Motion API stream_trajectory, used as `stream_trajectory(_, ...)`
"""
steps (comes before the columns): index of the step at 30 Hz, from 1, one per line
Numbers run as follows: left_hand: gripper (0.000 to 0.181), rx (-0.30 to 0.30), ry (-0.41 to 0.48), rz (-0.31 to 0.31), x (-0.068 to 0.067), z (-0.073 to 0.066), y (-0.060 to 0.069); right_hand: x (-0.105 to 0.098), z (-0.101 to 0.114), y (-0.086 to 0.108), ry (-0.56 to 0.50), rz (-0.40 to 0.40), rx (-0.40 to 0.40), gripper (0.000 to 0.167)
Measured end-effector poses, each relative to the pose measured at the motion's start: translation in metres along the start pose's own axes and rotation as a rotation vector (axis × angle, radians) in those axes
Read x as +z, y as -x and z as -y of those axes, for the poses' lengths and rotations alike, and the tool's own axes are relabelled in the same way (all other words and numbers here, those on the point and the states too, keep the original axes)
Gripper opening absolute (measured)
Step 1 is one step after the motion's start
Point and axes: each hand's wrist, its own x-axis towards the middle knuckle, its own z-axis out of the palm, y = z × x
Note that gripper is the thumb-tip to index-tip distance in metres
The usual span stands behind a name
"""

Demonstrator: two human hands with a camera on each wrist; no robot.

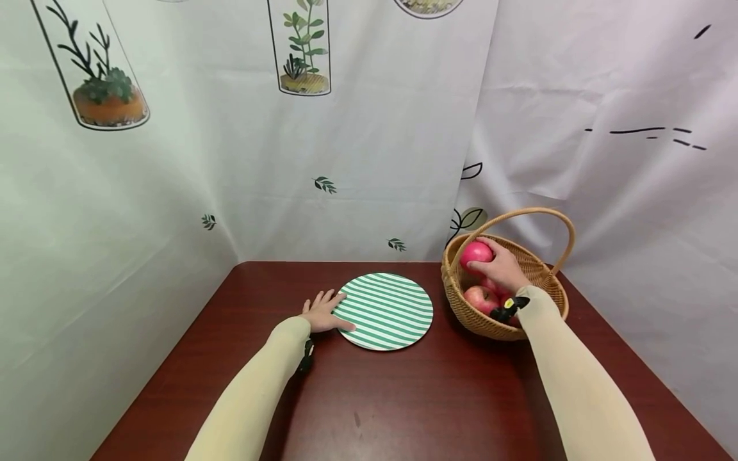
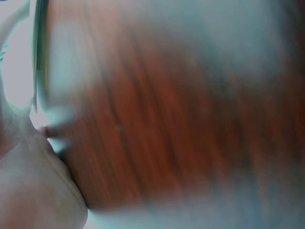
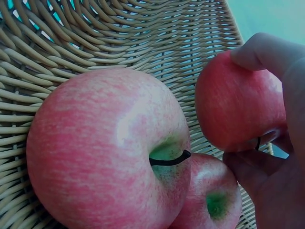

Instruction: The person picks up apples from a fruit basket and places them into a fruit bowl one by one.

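Note:
My right hand [image 1: 503, 266] grips a red apple [image 1: 476, 254] between thumb and fingers, at the left side of a wicker basket [image 1: 478, 323]. The right wrist view shows the held apple [image 3: 233, 100] with a dark stem on its underside. Below it in the basket lie more apples, among them a large pink-red apple [image 1: 481, 298] and a smaller apple [image 3: 214, 191]. My left hand [image 1: 323, 315], fingers spread, rests at the left edge of a round green-and-white striped mat [image 1: 386, 312]. The left wrist view is blurred, showing only part of that hand [image 2: 38, 186].
The basket's tall arched handle [image 1: 533, 210] rises over its opening. Mat and basket stand on a dark red-brown wooden table [image 1: 403, 403]. Behind the table hangs a white cloth [image 1: 375, 147] printed with plants and leaves.

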Motion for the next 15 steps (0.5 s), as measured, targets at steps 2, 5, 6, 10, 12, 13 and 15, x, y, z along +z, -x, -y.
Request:
stream_trajectory(2,0.103,-0.002,-0.008,-0.001,-0.0004,0.0001,0.0004,-0.0001,0.0001,-0.0005,-0.004,-0.007,-0.004,0.071)
stream_trajectory(5,0.103,0.000,-0.015,-0.001,-0.0014,-0.0014,0.0014,-0.0007,-0.0005,-0.0009,0.000,-0.026,-0.005,0.071)
stream_trajectory(6,0.103,0.004,-0.011,0.000,-0.0019,-0.0024,0.0020,-0.0011,-0.0006,-0.0005,0.007,-0.027,-0.012,0.071)
stream_trajectory(10,0.105,0.008,0.010,0.013,-0.0029,-0.0045,0.0029,-0.0031,-0.0020,0.0001,0.010,-0.041,-0.012,0.070)
stream_trajectory(12,0.105,0.005,0.012,0.017,-0.0013,-0.0026,0.0014,-0.0043,-0.0027,0.0006,0.008,-0.042,-0.014,0.071)
stream_trajectory(13,0.106,0.001,0.009,0.019,-0.0002,-0.0012,0.0002,-0.0048,-0.0034,0.0006,0.003,-0.046,-0.011,0.071)
stream_trajectory(15,0.106,-0.009,-0.001,0.025,0.0019,0.0016,-0.0029,-0.0062,-0.0052,0.0019,0.002,-0.053,-0.012,0.071)
